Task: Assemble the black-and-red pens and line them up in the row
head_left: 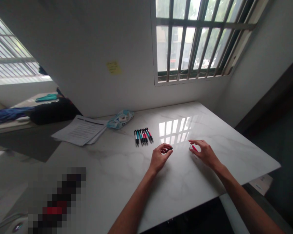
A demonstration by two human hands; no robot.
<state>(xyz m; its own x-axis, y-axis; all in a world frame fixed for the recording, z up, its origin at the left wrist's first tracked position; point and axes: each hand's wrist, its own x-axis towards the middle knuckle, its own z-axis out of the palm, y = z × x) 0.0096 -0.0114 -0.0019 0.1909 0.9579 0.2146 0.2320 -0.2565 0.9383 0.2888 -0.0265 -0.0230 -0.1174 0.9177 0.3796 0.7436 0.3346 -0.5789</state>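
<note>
My left hand (159,157) is closed in a pinch on a small black piece (169,149), perhaps part of a pen; the curled fingers hide the rest of it. To the right, my right hand (205,152) holds a red and white pen part (194,148) by the thumb, with the index finger raised away from it. Both hands are just above the marble-patterned table, apart from each other. Beyond my left hand lies a row of several pens (143,136) side by side, with black tips and grips and white, teal and red barrels.
A blue and white soft packet (120,119) and a stack of printed papers (81,130) lie toward the wall. A yellow sticky note (114,67) is on the wall, left of the barred window (185,48). The white table (117,175) has its near edge below my arms.
</note>
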